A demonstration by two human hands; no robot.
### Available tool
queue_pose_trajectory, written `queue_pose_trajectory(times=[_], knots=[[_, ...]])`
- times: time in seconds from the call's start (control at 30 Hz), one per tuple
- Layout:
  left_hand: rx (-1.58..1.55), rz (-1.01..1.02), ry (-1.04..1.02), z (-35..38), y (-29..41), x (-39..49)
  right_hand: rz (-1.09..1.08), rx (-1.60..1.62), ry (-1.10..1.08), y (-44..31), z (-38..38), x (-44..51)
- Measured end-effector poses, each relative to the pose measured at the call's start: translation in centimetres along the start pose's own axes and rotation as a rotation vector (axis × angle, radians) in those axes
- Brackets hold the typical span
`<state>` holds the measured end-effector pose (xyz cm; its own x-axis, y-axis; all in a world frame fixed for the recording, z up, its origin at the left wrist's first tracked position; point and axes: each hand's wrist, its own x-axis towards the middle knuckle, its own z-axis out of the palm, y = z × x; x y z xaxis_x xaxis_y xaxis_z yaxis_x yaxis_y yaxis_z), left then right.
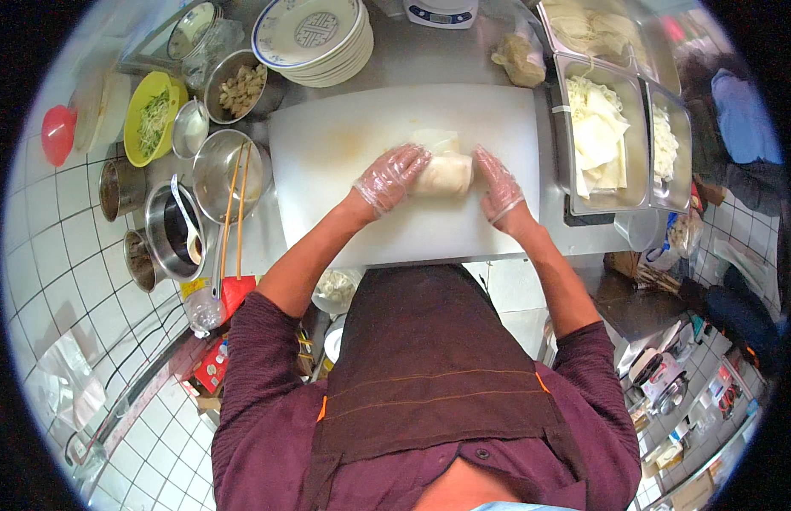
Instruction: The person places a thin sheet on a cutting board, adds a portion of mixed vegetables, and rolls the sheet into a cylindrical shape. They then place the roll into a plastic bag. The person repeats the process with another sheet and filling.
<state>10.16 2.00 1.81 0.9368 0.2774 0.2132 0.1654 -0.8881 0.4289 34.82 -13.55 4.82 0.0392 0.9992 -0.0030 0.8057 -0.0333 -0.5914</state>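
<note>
A pale, thick roll (448, 175) of thin dough sheet lies on a white cutting board (331, 223). A loose flap (439, 140) of the sheet sticks out on its far side. My left hand (395, 175), in a clear plastic glove, holds the roll's left end with the fingers laid over it. My right hand (497, 185), gloved the same way, stands just beside the right end, its fingers stretched forward. A narrow gap shows between its fingertips and the roll. What is wrapped inside is hidden.
A stack of plates (315, 38) and a digital scale (441, 13) stand beyond the board. Steel pans (603, 203) with pale sheets and strips are at right. At left are a steel bowl (207, 163) bearing chopsticks (242, 211), a dark-liquid pot (162, 255) and a yellow-green colander (137, 115).
</note>
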Motion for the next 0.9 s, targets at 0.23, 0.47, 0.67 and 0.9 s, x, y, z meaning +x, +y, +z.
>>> queue_pose_trajectory(times=[0.23,0.47,0.67,0.9], knots=[[0.074,-0.053,-0.024,-1.0,1.3,0.4,-0.156,-0.192,0.078,-1.9,2.2,-0.8],[-0.123,-0.095,-0.166,-2.5,0.4,2.0,-0.213,-0.135,-0.021,-0.2,1.1,2.1],[-0.398,-0.273,-0.357,-4.1,-4.8,5.0,0.118,0.18,-0.434,1.7,-2.5,8.8],[0.038,-0.201,0.115,-4.2,-4.0,6.6,0.053,-0.032,0.059,0.9,-2.2,11.4]])
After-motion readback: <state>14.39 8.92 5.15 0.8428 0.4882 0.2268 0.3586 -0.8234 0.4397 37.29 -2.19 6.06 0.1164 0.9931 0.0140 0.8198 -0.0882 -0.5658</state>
